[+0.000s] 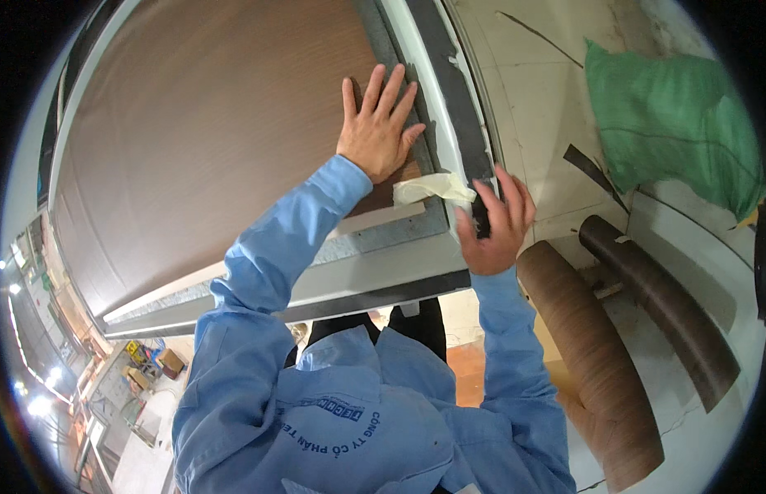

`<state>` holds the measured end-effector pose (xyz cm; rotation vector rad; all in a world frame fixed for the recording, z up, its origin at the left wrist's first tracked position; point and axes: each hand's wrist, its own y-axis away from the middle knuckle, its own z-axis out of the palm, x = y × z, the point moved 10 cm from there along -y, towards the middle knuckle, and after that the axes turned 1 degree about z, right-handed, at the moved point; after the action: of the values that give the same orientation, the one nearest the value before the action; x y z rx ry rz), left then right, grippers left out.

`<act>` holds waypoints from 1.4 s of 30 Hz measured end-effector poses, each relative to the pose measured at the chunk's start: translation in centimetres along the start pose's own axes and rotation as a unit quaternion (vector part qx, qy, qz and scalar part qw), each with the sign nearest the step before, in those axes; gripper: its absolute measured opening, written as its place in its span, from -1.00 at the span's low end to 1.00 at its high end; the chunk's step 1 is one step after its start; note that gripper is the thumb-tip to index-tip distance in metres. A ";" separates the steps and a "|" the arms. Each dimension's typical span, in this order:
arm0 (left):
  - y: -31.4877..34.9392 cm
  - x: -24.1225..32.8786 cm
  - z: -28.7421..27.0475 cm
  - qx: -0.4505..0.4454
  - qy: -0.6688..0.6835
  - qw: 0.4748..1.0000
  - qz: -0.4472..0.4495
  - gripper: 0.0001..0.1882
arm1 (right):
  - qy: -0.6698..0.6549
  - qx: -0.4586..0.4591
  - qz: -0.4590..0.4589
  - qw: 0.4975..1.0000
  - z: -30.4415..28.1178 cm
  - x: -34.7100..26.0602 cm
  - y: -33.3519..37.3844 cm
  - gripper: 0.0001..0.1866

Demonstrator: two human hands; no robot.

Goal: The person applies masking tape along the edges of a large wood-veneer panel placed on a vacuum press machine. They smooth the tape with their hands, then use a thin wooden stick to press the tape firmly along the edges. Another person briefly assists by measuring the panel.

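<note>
My left hand (379, 130) lies flat on a large brown wood-grain panel (218, 123), fingers spread, close to the grey metal strip (391, 239) that borders it. A crumpled length of pale yellow tape (424, 188) crosses the panel's near right corner and reaches onto the white frame (445, 123). Beside the tape's right end, my right hand (498, 224) rests over the black outer strip (461, 95). Its fingers are bent and its thumb stands apart from them; nothing shows between them. Whether a fingertip touches the tape, I cannot tell.
Right of the panel, two brown wood-grain rolls (597, 362) (663, 305) lie at floor level. A full green sack (675, 123) sits beyond them, with a dark offcut strip (595, 177) near it. Tools and boxes (152, 362) stand at the lower left.
</note>
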<state>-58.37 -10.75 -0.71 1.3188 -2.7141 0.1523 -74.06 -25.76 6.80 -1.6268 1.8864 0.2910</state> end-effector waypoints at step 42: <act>0.3 0.0 -0.1 0.003 -0.012 1.000 -0.010 -0.45 | 0.046 -0.262 -0.132 0.955 6.8 -3.9 -6.2 -0.71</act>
<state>-58.60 -10.56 -0.59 1.3585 -2.7206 0.1425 -65.89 -20.20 5.14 -2.2522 1.7155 0.6538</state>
